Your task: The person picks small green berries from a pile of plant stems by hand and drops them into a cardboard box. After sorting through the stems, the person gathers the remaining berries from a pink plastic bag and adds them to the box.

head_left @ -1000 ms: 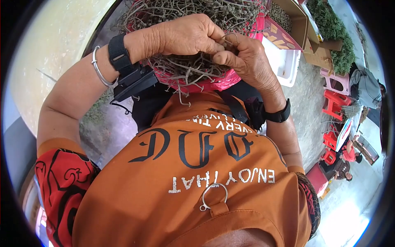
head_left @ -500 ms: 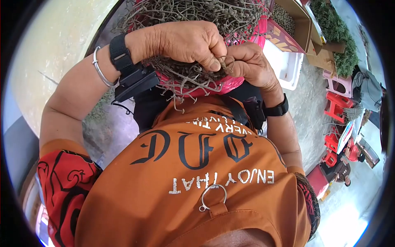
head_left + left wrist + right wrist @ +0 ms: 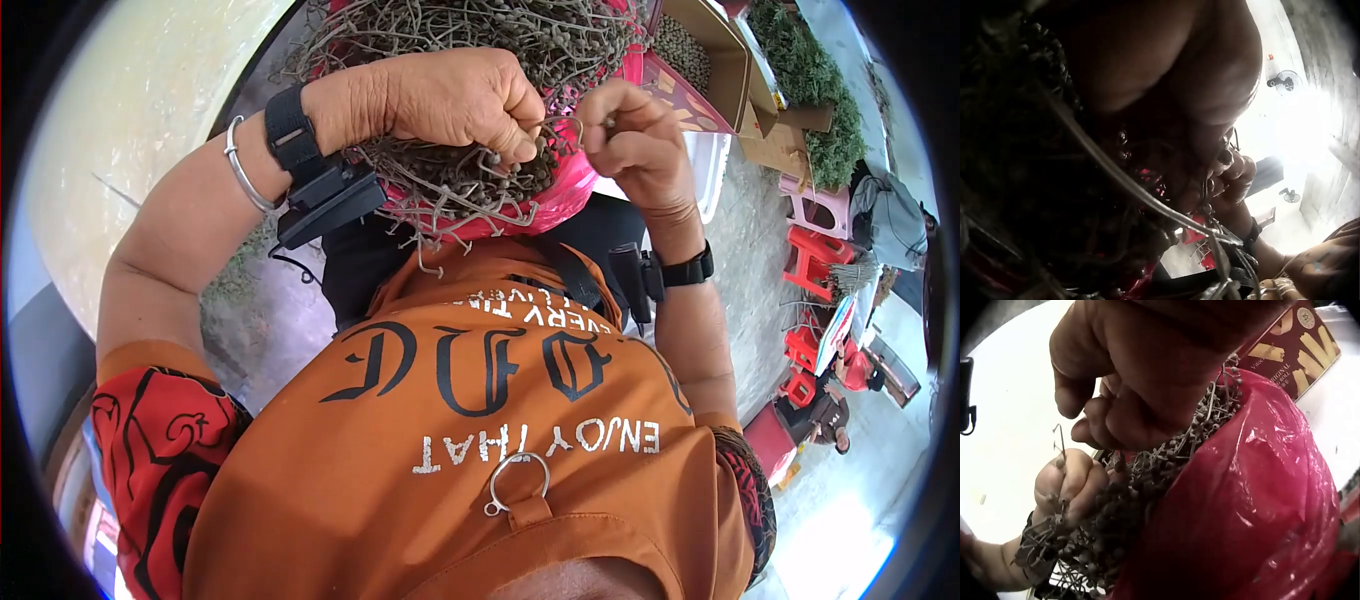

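My left hand (image 3: 450, 98) pinches a thin curved stem (image 3: 572, 120) between thumb and forefinger, above a heap of grey-brown stems with small round fruits (image 3: 440, 180). The stem arches toward my right hand (image 3: 642, 150), whose fingers are bent around a small round fruit (image 3: 609, 122), a little apart from the left. In the right wrist view the left hand (image 3: 1071, 482) grips stems low at the left, while the right hand (image 3: 1141, 378) hangs above with curled fingers, its fruit hidden. The left wrist view is dark.
A pink plastic bag (image 3: 570, 190) surrounds the heap. To the right stand a white tray (image 3: 708, 170), a cardboard box of small round items (image 3: 735, 65), green sprigs (image 3: 835, 125) and red stools (image 3: 815, 258). A pale round tabletop (image 3: 120, 130) lies at the left.
My right hand has drawn away from the left hand, to the right and slightly up. The left hand has stayed nearly still since half a second ago, keeping its pinch.
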A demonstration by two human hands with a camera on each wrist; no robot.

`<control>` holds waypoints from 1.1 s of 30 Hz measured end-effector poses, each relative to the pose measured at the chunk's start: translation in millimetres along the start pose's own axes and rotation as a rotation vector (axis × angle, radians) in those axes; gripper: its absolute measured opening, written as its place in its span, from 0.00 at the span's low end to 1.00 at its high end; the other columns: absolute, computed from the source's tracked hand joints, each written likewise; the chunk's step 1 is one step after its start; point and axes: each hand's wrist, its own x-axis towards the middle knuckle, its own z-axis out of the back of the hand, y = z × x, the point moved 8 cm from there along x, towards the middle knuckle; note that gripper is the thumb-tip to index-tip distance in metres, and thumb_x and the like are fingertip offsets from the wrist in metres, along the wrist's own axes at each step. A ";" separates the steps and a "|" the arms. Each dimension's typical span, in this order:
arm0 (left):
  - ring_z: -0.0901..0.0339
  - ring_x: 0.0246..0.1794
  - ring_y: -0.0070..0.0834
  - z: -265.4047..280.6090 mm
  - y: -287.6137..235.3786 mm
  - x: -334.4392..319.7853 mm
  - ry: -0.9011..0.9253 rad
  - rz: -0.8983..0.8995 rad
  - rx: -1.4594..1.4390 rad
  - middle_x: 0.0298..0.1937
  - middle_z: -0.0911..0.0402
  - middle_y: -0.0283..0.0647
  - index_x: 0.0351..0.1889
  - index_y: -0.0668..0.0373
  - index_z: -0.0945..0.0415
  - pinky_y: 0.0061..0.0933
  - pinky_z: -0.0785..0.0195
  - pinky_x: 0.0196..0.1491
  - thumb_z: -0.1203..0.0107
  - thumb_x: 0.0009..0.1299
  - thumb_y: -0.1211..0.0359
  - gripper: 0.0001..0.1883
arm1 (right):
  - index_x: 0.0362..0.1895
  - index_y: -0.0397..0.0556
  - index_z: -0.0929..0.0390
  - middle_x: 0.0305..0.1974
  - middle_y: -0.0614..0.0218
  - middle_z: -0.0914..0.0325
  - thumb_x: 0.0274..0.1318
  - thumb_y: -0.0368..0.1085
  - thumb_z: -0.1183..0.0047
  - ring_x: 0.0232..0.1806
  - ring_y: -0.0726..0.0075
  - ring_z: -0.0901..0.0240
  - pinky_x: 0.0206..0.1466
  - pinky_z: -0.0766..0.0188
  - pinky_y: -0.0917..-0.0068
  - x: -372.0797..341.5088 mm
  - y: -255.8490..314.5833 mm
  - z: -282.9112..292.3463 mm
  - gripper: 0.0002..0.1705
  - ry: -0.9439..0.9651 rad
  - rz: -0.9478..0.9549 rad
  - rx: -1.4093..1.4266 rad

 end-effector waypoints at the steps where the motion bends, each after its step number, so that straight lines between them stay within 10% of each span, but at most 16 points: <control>1: 0.34 0.18 0.17 1.7 0.0 -1.0 -0.026 0.013 0.046 0.16 0.27 0.31 0.20 0.65 0.24 0.23 0.39 0.25 0.43 0.57 0.70 0.08 | 0.26 0.43 0.28 0.21 0.74 0.34 0.47 0.36 0.47 0.21 0.81 0.41 0.20 0.47 0.85 -0.9 -6.8 -4.8 0.09 -0.048 -0.049 -0.107; 11: 0.35 0.21 0.17 1.1 -6.8 -3.2 -0.067 0.066 0.276 0.16 0.31 0.32 0.22 0.67 0.26 0.22 0.39 0.27 0.41 0.58 0.67 0.11 | 0.28 0.41 0.24 0.22 0.76 0.30 0.51 0.38 0.43 0.22 0.85 0.42 0.24 0.45 0.85 13.3 -12.9 -35.0 0.12 0.023 -0.124 -0.746; 24: 0.32 0.22 0.18 -7.9 -2.0 -8.5 0.222 -0.145 0.287 0.18 0.27 0.32 0.22 0.68 0.25 0.22 0.38 0.28 0.43 0.55 0.71 0.08 | 0.23 0.41 0.27 0.19 0.71 0.32 0.46 0.32 0.50 0.20 0.79 0.38 0.22 0.44 0.83 8.8 -15.6 -12.8 0.07 0.179 -0.005 -0.012; 27: 0.31 0.21 0.17 11.5 9.3 -0.2 -0.138 0.087 -0.063 0.20 0.24 0.33 0.22 0.68 0.24 0.20 0.38 0.27 0.43 0.56 0.71 0.07 | 0.21 0.42 0.29 0.18 0.70 0.33 0.45 0.33 0.51 0.20 0.78 0.38 0.22 0.44 0.83 6.8 4.8 -0.6 0.07 0.113 0.088 0.341; 33: 0.29 0.21 0.16 20.0 13.6 0.0 -0.225 0.179 0.034 0.22 0.23 0.34 0.23 0.67 0.22 0.18 0.36 0.26 0.45 0.58 0.72 0.06 | 0.20 0.45 0.33 0.18 0.72 0.32 0.39 0.35 0.39 0.19 0.78 0.37 0.22 0.41 0.82 -5.1 18.0 -34.9 0.13 -0.123 0.082 -0.579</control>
